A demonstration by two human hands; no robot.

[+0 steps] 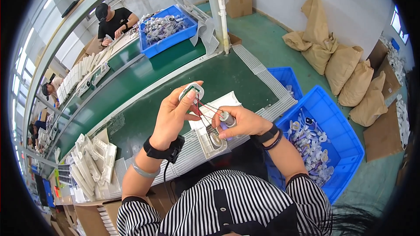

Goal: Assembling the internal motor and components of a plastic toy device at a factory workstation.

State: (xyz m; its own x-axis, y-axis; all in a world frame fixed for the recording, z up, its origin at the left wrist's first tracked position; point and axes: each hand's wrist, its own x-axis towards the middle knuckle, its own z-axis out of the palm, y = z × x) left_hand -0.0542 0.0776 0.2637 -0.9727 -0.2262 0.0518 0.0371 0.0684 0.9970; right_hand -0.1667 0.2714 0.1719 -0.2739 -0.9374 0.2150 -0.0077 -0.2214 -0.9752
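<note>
My left hand (171, 114) is closed on a small white oval plastic part with a green circuit board (192, 91), raised above the bench. My right hand (248, 123) grips a silvery cylinder that looks like a small motor (228, 119). Thin red and dark wires (204, 108) run between the two pieces. Below my hands, on the bench edge, lies an open white plastic housing (209, 147); a coiled or ribbed dark piece by it is partly hidden by my right fingers. Another white panel (228, 99) lies just beyond.
White plastic shells (92, 159) are stacked at the left. A blue bin (343, 148) of small white and purple parts stands at my right. Beyond the green bench (175, 83), a blue tray (157, 51) of parts sits near a co-worker (116, 22). Brown sacks (343, 70) line the wall.
</note>
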